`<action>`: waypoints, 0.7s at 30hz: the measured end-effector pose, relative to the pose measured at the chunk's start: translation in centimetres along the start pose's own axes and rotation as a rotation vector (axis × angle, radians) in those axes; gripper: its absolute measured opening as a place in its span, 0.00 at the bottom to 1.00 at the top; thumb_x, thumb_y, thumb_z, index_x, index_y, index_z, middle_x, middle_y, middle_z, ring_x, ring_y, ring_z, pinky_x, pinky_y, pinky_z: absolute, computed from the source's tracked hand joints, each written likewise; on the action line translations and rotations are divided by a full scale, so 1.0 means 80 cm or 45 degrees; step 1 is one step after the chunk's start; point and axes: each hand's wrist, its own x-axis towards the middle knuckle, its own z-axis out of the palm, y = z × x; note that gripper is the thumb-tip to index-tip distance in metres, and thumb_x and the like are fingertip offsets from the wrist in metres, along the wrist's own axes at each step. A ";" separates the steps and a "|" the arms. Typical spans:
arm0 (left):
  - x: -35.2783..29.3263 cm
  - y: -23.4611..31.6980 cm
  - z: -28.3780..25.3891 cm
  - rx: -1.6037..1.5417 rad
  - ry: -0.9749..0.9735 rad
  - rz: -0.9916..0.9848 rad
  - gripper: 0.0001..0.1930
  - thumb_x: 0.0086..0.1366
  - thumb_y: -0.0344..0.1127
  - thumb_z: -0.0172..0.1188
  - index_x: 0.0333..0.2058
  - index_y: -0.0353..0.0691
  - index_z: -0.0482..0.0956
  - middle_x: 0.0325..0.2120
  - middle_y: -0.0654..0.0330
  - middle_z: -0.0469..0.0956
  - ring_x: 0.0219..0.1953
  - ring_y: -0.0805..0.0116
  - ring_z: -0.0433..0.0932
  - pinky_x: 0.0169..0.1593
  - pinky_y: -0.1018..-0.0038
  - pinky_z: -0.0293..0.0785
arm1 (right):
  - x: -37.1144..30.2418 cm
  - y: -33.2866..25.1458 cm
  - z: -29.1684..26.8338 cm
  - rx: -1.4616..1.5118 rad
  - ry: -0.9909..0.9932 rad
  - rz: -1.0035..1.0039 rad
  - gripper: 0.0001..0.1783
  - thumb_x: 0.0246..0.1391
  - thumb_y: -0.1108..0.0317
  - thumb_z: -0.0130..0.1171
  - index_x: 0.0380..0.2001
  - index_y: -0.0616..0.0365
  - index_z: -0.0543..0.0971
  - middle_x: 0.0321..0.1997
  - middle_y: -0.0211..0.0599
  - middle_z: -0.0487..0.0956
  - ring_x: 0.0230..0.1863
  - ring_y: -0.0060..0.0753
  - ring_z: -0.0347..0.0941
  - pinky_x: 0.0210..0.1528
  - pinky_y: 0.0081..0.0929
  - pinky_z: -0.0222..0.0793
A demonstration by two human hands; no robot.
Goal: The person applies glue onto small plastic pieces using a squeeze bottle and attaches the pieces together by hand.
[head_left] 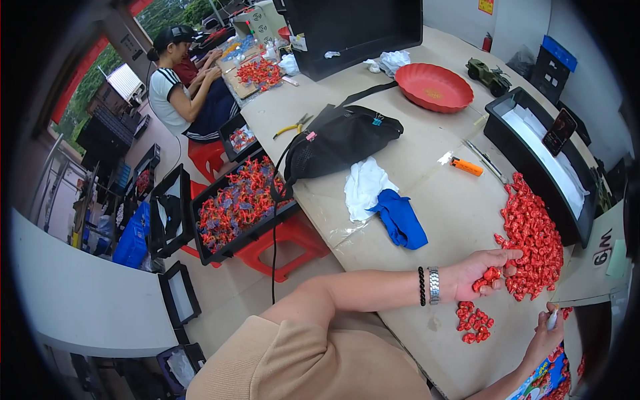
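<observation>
Left hand (472, 272): fingers curled round a few small glossy red pieces (489, 277), at the edge of the large red heap (535, 237) on the worktable (393, 280). Small red cluster (474, 323): just below that hand. Right hand (543, 343): fingertips pinching a slim white implement (552, 319), kind unclear.

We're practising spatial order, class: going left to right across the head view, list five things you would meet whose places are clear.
Blue container → black tray of red figures → blue cloth → small cluster of red pieces → large pile of red pieces.
</observation>
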 end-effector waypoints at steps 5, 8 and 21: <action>-0.004 0.000 0.004 0.023 -0.091 0.014 0.24 0.67 0.38 0.48 0.62 0.52 0.60 0.32 0.64 0.71 0.18 0.77 0.66 0.13 0.85 0.56 | 0.000 -0.002 0.007 0.054 -0.031 -0.028 0.10 0.52 0.77 0.55 0.39 0.59 0.77 0.24 0.26 0.70 0.23 0.16 0.62 0.23 0.17 0.57; -0.007 0.003 0.014 0.031 -0.024 -0.016 0.26 0.66 0.41 0.49 0.63 0.55 0.59 0.29 0.65 0.72 0.16 0.76 0.66 0.12 0.83 0.56 | -0.004 -0.007 0.007 0.083 -0.048 -0.012 0.10 0.52 0.77 0.55 0.39 0.59 0.77 0.24 0.25 0.70 0.23 0.16 0.62 0.23 0.17 0.57; -0.002 -0.001 0.002 -0.005 -0.158 0.027 0.29 0.66 0.39 0.49 0.65 0.57 0.54 0.26 0.64 0.74 0.16 0.76 0.65 0.13 0.84 0.55 | -0.005 -0.007 0.020 0.209 -0.179 -0.011 0.10 0.52 0.77 0.54 0.39 0.61 0.77 0.30 0.25 0.73 0.24 0.13 0.63 0.23 0.14 0.58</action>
